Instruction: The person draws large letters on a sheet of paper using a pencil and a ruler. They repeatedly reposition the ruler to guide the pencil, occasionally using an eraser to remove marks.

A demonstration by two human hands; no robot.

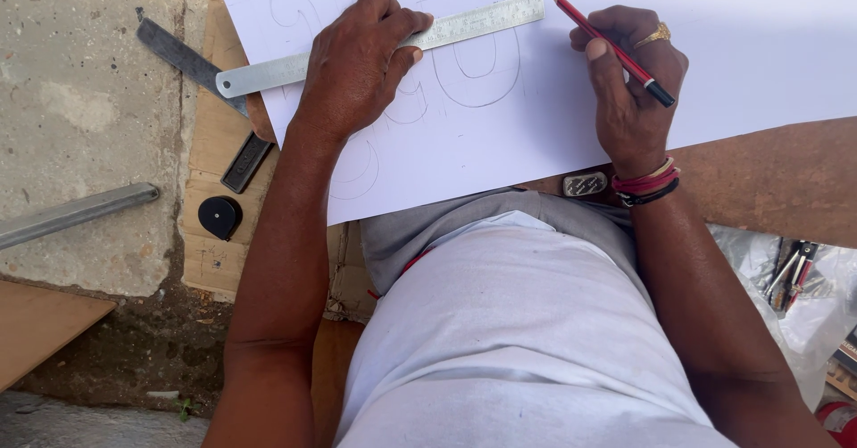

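ruler, a long steel one, lies slanted across the far part of the white sheet, and my left hand presses down on its middle with the fingers spread over the edge, so it is pinned flat rather than gripped. my right hand is closed around a red pencil, held like a pen, with the sharpened tip pointing far and left, just beside the right end of the ruler; i cannot quite tell whether the tip touches the paper. faint pencilled curves already sit on the sheet between the two hands.

the sheet rests on a brown board that runs off to the right. to the left, on a strip of cardboard, lie a dark metal square, a small flat black case and a round black object; a grey metal bar lies on the concrete further left.

what worries me: the ruler is held at one spot only, so its free right end could swing if the pencil pushes sideways against it, and the line would drift. the sheet looks loose on the board, so a heavy press may slide it. the left fingertips overhang the ruler edge and could foul the pencil's path.
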